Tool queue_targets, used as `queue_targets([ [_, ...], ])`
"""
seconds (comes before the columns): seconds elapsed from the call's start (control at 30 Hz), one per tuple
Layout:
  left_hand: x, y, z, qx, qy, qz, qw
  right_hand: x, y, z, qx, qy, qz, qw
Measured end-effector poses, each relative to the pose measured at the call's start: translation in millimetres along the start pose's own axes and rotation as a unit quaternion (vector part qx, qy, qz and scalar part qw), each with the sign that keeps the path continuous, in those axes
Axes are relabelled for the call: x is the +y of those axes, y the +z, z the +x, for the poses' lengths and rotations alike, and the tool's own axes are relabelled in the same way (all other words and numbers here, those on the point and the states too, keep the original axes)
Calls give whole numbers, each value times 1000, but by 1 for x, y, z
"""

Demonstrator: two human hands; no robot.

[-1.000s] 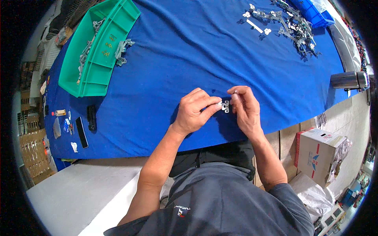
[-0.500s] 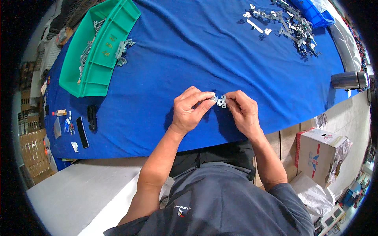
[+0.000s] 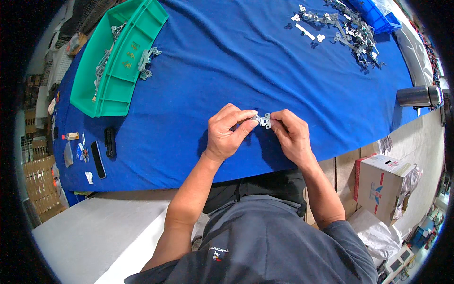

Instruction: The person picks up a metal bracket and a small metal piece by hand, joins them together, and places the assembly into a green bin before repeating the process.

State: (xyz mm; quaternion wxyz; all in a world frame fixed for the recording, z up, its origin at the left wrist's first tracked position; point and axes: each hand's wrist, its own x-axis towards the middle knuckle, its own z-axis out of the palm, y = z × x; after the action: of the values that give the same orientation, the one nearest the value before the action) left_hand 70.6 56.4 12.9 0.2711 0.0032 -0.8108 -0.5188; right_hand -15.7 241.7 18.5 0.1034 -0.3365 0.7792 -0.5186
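Note:
Between my two hands, above the blue cloth [image 3: 227,71], is a small silvery metal bracket [image 3: 266,121] with holes in its rounded lobes. My left hand [image 3: 229,130] pinches one end of it between thumb and forefinger. At the other end, my right hand [image 3: 294,134] grips the edge with its thumb and fingertips. The fingers cover part of the bracket, so its full shape is hidden.
A green bin [image 3: 120,80] holding metal parts stands at the upper left, with several brackets [image 3: 147,62] beside it. More metal parts [image 3: 354,38] are heaped near a blue bin [image 3: 378,16]. A dark tumbler [image 3: 416,96] lies right; a phone [image 3: 98,159] lies left.
Both hands stay almost in place. The bracket is tilted slightly differently between the fingertips.

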Motion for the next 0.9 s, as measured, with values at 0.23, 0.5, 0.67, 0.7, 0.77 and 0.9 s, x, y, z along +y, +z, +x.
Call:
queue_targets([
  [0.23,-1,0,1,-34,24,4,999,4,3,-1,18,7,20,1000],
  [0.5,0,-1,-1,5,16,12,1000,0,0,0,14,45,29,998],
  [0.67,0,-1,-1,-6,27,9,1000,3,2,0,16,12,28,999],
  [0.7,0,-1,-1,-6,27,9,1000,3,2,0,16,13,28,999],
  [0.77,0,-1,-1,-7,24,8,1000,3,2,0,19,3,23,1000],
  [0.9,0,-2,-2,-5,1,-7,1000,3,1,0,11,-19,4,1000],
])
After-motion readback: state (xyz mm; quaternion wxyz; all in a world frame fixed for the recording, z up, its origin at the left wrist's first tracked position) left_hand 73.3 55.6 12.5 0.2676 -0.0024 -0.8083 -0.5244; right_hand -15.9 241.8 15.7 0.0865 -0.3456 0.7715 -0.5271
